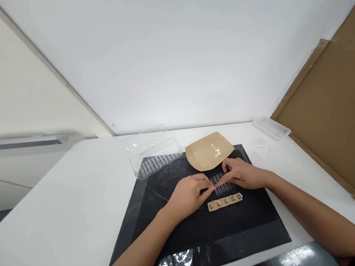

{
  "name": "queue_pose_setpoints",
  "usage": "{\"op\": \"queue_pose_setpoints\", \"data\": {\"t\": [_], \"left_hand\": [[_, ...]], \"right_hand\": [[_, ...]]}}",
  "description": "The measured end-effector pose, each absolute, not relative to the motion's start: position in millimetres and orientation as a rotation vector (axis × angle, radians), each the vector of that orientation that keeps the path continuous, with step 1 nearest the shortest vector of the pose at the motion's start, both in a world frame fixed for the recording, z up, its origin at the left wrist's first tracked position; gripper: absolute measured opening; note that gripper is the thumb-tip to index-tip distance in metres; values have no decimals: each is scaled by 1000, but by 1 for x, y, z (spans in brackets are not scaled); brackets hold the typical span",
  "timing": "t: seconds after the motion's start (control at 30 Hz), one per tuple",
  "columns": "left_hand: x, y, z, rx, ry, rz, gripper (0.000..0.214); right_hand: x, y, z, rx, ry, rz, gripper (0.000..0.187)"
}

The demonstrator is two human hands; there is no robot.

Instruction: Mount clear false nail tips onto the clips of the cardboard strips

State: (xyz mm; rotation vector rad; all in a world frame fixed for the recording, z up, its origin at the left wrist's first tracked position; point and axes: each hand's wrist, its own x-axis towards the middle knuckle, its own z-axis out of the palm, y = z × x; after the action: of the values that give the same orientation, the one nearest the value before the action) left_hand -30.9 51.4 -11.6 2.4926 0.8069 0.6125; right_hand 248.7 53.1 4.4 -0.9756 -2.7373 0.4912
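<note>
My left hand [191, 192] is closed in a pinch at the left end of a row of clear false nail tips [224, 188]. Reaching in from the other side, my right hand [243, 173] brings its fingertips against those of the left. Whatever lies between the fingers is too small to make out. Just below the row is a tan strip [226, 202] carrying several small round metallic pieces. All of this rests on a black mat [183, 233].
Behind the hands sits a brown paper tray [201, 153] with small white bits in it. A clear open box [155, 160] holding more nail tips stands back left. A translucent lid-like tray [271, 128] lies back right, by a cardboard sheet [323, 112]. A white wall rises behind.
</note>
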Motion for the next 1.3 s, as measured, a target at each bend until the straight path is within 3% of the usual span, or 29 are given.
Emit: {"op": "queue_pose_setpoints", "data": {"t": [0.37, 1.3], "left_hand": [[-34, 53, -12, 2260, 852, 695, 18], [-29, 50, -18, 2488, 974, 572, 21]], "right_hand": [[250, 53, 5, -982, -2738, 515, 36], [250, 55, 4, -977, -2741, 525, 36]]}}
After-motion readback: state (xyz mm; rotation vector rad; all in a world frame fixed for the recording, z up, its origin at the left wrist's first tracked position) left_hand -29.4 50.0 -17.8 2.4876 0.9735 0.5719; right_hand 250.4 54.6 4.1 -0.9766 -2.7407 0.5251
